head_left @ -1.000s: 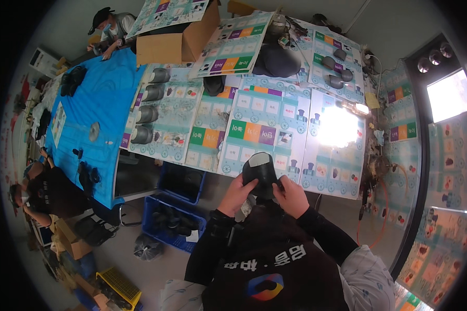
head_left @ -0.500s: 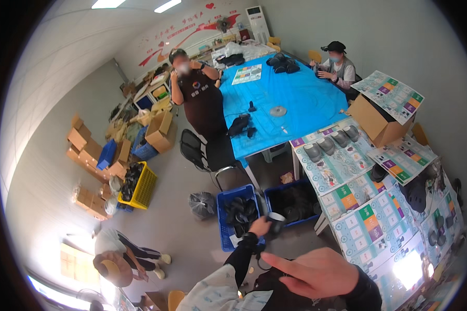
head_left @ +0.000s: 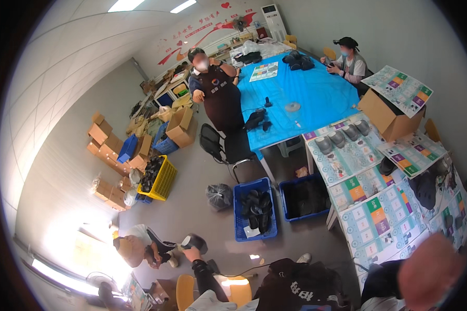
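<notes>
My left hand (head_left: 193,254) is closed around a dark, rounded, cup-shaped piece (head_left: 196,242) with a grey face; its exact kind does not show. It is held out at the lower left, in front of a bent-over person in a pale hat (head_left: 129,251). At the lower right is my right hand (head_left: 433,274), smeared by motion, near the edge of the table covered with printed sheets (head_left: 366,220). I cannot make out its fingers. Similar dark grey pieces (head_left: 337,138) stand in a row on those sheets.
A blue crate of black items (head_left: 254,210) and a second blue crate (head_left: 305,197) stand on the floor. Beyond are a black chair (head_left: 228,147), a blue-covered table (head_left: 306,88) with two people beside it, and a yellow crate (head_left: 163,179). An open carton (head_left: 392,114) sits at right.
My left hand has swung left with the dark piece, away from the blue crate. My right hand has moved right. The standing person has lowered one hand. The view has shifted.
</notes>
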Motion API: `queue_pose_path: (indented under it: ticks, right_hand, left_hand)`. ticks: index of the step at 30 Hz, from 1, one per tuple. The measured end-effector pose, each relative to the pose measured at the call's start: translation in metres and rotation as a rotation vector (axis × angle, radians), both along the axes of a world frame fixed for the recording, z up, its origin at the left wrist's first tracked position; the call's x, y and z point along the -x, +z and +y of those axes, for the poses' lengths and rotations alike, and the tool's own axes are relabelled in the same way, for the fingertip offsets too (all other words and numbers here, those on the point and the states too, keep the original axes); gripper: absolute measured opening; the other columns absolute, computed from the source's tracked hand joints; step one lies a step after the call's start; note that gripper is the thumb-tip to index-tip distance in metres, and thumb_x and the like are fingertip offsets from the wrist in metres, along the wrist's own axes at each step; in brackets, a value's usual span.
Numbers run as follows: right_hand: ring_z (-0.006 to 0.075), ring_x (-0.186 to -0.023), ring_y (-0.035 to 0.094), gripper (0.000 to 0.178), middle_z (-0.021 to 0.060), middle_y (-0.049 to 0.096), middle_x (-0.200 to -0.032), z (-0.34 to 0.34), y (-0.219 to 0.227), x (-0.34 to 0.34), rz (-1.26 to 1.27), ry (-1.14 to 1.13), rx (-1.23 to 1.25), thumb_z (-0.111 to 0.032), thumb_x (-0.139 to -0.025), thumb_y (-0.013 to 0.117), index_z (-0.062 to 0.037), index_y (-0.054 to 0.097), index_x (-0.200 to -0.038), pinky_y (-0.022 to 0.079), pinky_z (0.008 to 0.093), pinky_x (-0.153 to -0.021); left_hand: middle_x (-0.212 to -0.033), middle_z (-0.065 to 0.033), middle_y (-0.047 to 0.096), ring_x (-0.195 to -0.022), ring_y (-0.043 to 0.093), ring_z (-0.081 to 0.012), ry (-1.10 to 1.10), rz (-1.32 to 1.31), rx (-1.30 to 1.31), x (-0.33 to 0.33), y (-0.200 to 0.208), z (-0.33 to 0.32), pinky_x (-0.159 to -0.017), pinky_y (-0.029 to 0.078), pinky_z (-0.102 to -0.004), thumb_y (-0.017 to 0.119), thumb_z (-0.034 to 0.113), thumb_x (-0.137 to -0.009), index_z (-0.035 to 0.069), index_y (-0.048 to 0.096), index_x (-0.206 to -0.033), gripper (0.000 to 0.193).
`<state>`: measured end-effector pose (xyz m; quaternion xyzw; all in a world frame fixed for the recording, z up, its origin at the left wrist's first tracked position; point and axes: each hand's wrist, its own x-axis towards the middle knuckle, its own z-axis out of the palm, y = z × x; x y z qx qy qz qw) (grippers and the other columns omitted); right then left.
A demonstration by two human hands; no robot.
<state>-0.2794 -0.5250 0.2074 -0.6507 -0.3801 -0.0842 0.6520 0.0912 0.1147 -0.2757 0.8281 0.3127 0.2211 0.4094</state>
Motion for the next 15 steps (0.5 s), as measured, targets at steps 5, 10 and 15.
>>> queue_pose_path:
  ticks: [5,10,15]
  right_hand:
    - [0.0171,-0.051,0.057,0.030,0.0150,0.068,-0.082,0.048,-0.011,-0.047,-0.094,-0.503,0.127,-0.003,-0.091,0.063,0.0035,0.069,-0.120,0.044,0.0289,-0.046]
    - [0.0141,-0.041,0.052,0.037,0.0040,0.074,-0.076,0.016,-0.017,0.010,-1.001,-0.794,-0.652,-0.035,-0.107,0.046,-0.0202,0.071,-0.131,0.040,0.0269,-0.039]
    - [0.0201,-0.058,0.063,0.054,0.0072,0.066,-0.077,-0.044,-0.065,0.056,-0.003,-0.319,0.282,-0.006,-0.087,0.069,-0.0010,0.060,-0.139,0.047,0.0335,-0.052]
  left_hand:
    - [-0.112,-0.0142,0.074,-0.099,0.073,-0.0274,-0.384,-0.056,0.600,0.036,-0.013,-0.019,-0.086,0.058,-0.0396,0.060,-0.002,-0.081,-0.005,0.064,-0.130,0.049]
    - [-0.104,-0.0121,0.074,-0.087,0.071,-0.0216,-0.800,0.455,0.562,0.011,-0.028,-0.168,-0.074,0.057,-0.0378,0.067,0.011,-0.090,-0.003,0.067,-0.121,0.034]
    - [-0.103,-0.0109,0.074,-0.086,0.072,-0.0226,-1.097,0.708,0.438,-0.021,-0.094,-0.264,-0.073,0.058,-0.0363,0.067,0.011,-0.090,-0.002,0.068,-0.123,0.036]
